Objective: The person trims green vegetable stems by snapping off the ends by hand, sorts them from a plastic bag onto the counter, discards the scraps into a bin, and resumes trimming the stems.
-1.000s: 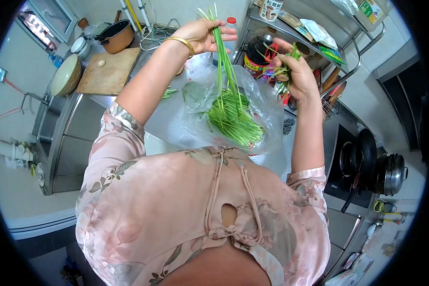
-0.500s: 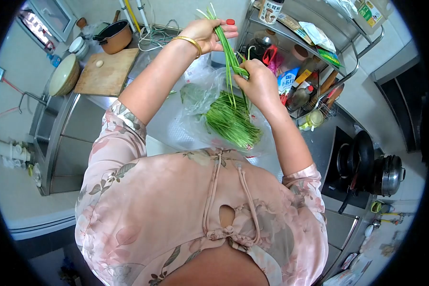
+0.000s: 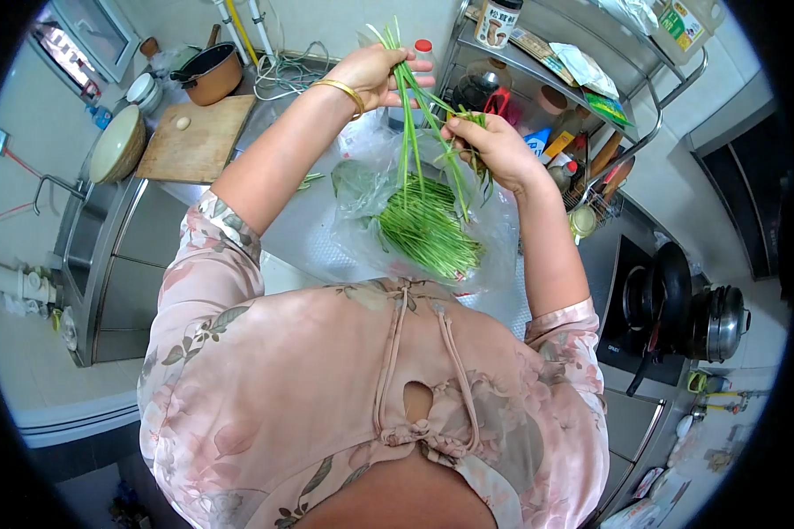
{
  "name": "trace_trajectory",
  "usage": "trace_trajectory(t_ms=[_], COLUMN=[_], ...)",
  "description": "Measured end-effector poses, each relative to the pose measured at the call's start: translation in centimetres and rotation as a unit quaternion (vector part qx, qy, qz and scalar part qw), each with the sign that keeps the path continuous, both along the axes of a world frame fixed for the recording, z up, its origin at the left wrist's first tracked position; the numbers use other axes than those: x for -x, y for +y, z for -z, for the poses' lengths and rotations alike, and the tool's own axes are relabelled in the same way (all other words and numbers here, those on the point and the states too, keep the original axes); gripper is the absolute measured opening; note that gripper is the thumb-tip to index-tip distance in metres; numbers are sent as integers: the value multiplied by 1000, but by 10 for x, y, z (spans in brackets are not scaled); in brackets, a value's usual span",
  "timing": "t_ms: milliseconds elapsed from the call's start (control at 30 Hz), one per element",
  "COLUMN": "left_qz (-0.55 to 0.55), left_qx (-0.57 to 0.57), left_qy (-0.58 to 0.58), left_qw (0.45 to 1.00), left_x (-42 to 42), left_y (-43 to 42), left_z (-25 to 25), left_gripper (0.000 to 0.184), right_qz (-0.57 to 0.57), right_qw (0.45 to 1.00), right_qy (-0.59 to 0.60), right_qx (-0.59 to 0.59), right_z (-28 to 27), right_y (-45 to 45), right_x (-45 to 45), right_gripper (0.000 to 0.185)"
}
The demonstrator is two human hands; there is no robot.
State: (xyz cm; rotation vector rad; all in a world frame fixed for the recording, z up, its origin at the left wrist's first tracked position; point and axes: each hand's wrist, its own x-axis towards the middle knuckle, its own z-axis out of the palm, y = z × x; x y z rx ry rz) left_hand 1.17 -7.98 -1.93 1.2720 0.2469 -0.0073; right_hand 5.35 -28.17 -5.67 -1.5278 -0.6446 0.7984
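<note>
My left hand (image 3: 384,75), with a gold bracelet at the wrist, is closed around the white ends of a small bunch of garlic chives (image 3: 412,132). The green leaves hang down from it. My right hand (image 3: 498,145) is closed on some leaves of the same bunch at its right side, with bits poking out between the fingers. Below both hands a larger pile of chives (image 3: 432,229) lies on an opened clear plastic bag (image 3: 362,189) on the counter.
A cutting board (image 3: 194,145) with a garlic-like bulb (image 3: 183,123), a bowl (image 3: 119,145) and an orange pot (image 3: 216,75) stand left. A metal rack (image 3: 538,62) with bottles and packets is close behind my right hand. A stove (image 3: 622,309) with a black wok (image 3: 670,282) is at right.
My right hand has moved slightly right and pulled some leaves sideways, away from the bunch. The held chives are now more spread out. My left hand has shifted slightly left.
</note>
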Motion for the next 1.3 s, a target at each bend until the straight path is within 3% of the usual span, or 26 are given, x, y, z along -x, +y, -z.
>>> trace_trajectory(t_ms=[133,267,433,633,833,967,1133,1233,1300], left_qz=[11,21,-19,-37,-47,-51,-45,-41,-34], left_qx=[-36,-34,20,122,147,135,123,118,107], left_qy=[-5,-8,-26,-22,-19,-18,-15,-15,-16], left_qw=[999,999,999,992,988,989,991,992,994], left_x=[6,6,0,-5,-4,-8,-9,-10,-9], left_y=[-1,-1,7,25,24,26,22,21,21], left_z=[-4,-4,3,5,-1,4,5,5,5], left_gripper=[20,20,17,16,17,16,15,16,17], right_qz=[-21,-19,152,134,106,30,9,21,11], right_qw=[998,997,949,976,985,991,972,963,976], right_qy=[58,-11,-33,-37,46,33,-235,-253,-210], right_qx=[-9,-79,-273,-170,-125,-123,23,90,64], right_z=[-12,-8,0,-2,2,-11,-27,-30,-24], right_y=[-10,-12,-14,-35,-35,-24,3,13,18], right_x=[-4,-9,-4,-17,-15,-5,7,7,4], right_gripper=[22,23,22,25,23,19,25,23,22])
